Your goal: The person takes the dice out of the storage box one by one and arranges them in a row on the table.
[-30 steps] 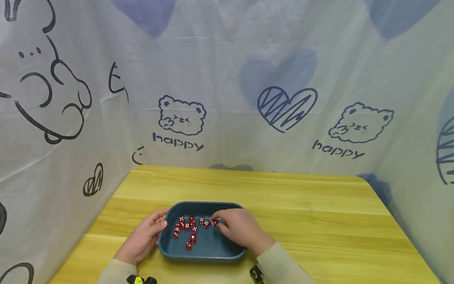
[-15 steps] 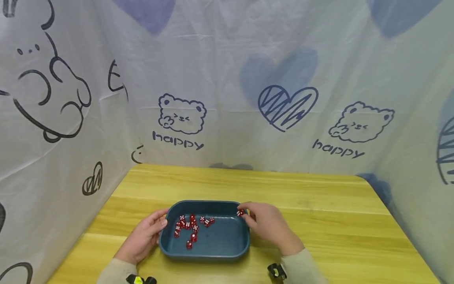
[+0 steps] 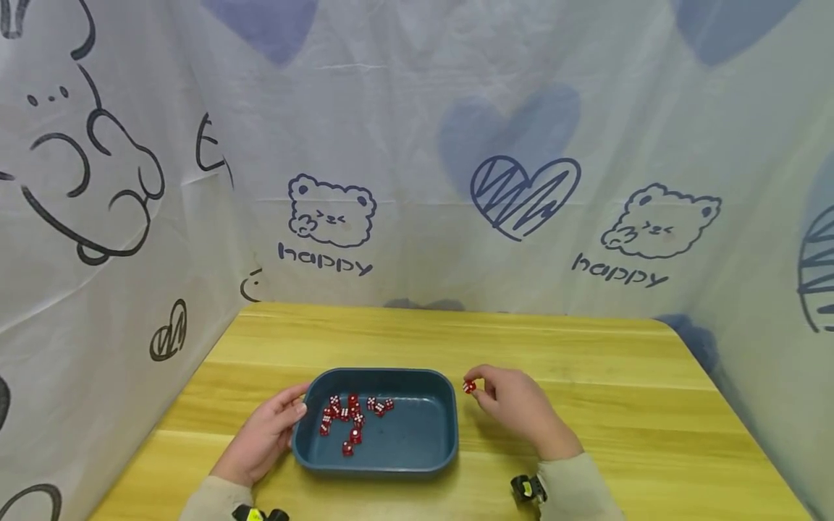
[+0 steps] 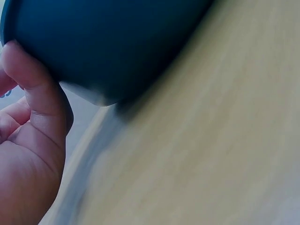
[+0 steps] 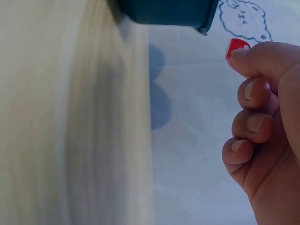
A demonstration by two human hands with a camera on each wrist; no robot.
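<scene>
A dark blue rectangular tray (image 3: 375, 470) with rounded corners holds several red dice (image 3: 355, 434) with white dots, mostly gathered toward its left half. At its left end, my left hand (image 3: 263, 434) holds the rim and side wall. The left wrist view shows the thumb (image 4: 33, 70) against the tray's outer wall (image 4: 108, 51). Off the tray's right end, my right hand (image 3: 521, 409) pinches a red die (image 3: 469, 386) between thumb and index finger, over the table. In the right wrist view the pinched die (image 5: 237, 48) shows partly behind the thumb, the other fingers curled inward.
The tray stands on a yellow wood-grain table (image 3: 586, 391). White cloth (image 3: 417, 145) printed with hearts and bears hangs at the back and both sides. Dark wrist cameras (image 3: 528, 489) are strapped at both sleeves.
My right hand has moved from inside the tray out past its right end, carrying a die. The left hand has stayed at the tray's left end.
</scene>
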